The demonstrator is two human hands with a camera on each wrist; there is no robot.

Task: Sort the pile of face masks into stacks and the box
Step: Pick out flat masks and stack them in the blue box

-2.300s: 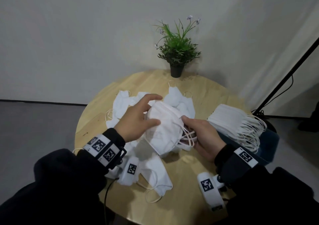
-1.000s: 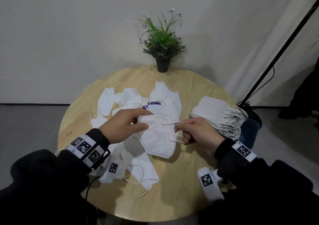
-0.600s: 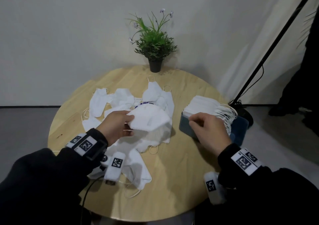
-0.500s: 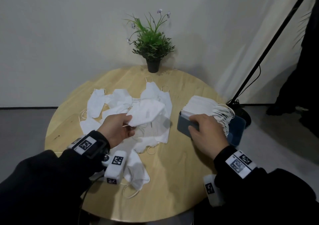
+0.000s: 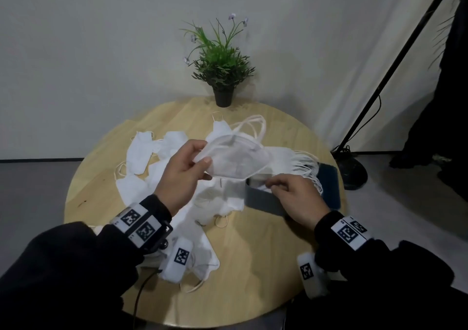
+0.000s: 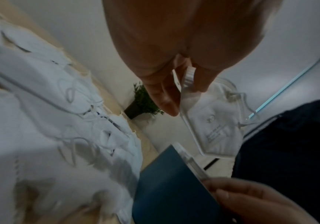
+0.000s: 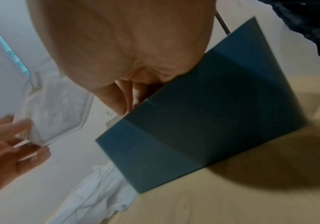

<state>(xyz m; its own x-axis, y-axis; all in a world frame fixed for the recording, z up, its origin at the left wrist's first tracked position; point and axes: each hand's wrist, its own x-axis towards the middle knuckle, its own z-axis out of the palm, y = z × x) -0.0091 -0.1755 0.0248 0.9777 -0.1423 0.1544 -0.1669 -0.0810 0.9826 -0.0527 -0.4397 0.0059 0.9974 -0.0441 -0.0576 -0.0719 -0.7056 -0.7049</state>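
My left grip (image 5: 182,170) pinches a mask (image 5: 235,161), long axis level, just left above the box (image 5: 263,200); right grip (image 5: 296,195) clasps its rim.

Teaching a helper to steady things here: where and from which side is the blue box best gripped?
Grip the blue box by its near-left top rim, coming from above on the person's side, as the right hand does. That edge is bare; the stacked masks fill it and their loops overhang the far side.

round wooden table (image 5: 253,266), potted plant (image 5: 221,69), black stand (image 5: 395,61)
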